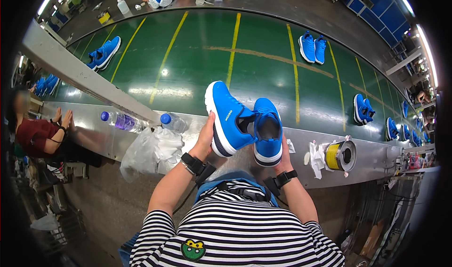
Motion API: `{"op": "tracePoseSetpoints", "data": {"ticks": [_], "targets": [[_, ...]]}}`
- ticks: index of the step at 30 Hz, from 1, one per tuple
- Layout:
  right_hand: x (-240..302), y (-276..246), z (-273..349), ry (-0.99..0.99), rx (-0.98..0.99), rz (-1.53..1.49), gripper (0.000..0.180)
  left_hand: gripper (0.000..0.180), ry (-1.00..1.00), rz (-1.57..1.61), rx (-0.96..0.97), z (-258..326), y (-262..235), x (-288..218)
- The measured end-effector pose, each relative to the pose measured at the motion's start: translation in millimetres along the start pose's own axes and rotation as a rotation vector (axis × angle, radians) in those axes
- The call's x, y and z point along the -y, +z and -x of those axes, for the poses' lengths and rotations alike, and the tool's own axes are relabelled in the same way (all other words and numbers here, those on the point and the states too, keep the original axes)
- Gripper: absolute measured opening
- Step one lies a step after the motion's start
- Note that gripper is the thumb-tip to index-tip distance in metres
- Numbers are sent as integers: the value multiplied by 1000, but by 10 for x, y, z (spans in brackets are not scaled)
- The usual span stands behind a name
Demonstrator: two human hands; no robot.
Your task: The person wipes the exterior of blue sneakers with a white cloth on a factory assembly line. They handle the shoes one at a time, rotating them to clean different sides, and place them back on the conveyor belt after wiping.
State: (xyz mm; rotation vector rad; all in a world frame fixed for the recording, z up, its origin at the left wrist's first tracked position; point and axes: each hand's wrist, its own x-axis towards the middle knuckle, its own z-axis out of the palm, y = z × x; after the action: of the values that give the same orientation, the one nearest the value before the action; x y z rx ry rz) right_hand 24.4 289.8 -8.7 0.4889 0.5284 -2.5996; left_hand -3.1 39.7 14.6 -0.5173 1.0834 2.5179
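Observation:
Two blue sneakers with white soles are held up in front of me over the metal ledge. My left hand [205, 136] is closed on the outer side of the left sneaker [227, 118], which is tilted so its side faces up and part of its white sole shows. My right hand [285, 157] grips the right sneaker [268, 147] by its outer side near the heel, with the opening facing me. The shoes touch or overlap near their collars. Most of the right hand's fingers are hidden behind the shoe.
A green conveyor belt [188, 64] with yellow lines carries more blue sneakers [312, 48]. On the ledge are bottles [173, 122], a plastic bag [141, 153], a yellow-banded tin [340, 156] and crumpled paper [317, 160]. A grey post [94, 74] slants at left. Co-workers sit left and across.

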Motion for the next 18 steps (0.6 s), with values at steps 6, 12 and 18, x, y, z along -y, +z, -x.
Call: {"op": "tracePoseSetpoints", "data": {"ticks": [6,12,18], "targets": [[-41,-73,-5,26,-12,-41,43,58,-65,70,-25,-4,11,35],[-102,320,-31,107,-52,-173,49,49,-309,436,78,-104,-42,52],[-89,451,-58,71,51,-233,60,49,-300,515,232,-61,49,72]]}}
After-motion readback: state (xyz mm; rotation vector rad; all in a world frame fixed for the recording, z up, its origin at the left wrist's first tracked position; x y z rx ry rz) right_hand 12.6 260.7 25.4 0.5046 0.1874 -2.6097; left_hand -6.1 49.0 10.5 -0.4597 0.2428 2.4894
